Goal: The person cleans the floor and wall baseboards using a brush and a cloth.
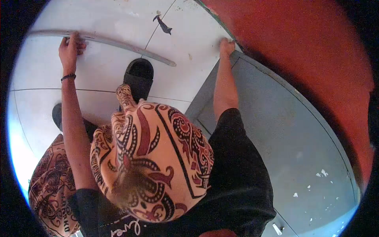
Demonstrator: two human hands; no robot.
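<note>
We log the largest first: a red surface (288,31) runs past the grey panel (276,118), whose near corner lies over pale floor tiles (189,35). Right hand (227,46) is at that corner, fingers bent in; too small and dim for us to tell whether it clamps the edge or just rests there. Next in size, the long grey rod (126,46), flat on the tiles beyond the dark slipper (139,71), one end stopping short of the panel. We judge it light to moderate in weight and fairly stiff; the bend in our view may be lens curve. Surface looks smooth, so perhaps a little slippery, hardly fragile. Best hold, we reckon: around the middle for balance, fingers wrapped beneath. Left hand (69,47) touches it well off toward the far-left stretch, fingers part-curled and slightly spread; we cannot tell whether they close around it. Smallest noted: a dark scrap (164,27), on the tiles beyond the rod, apart from it.
</note>
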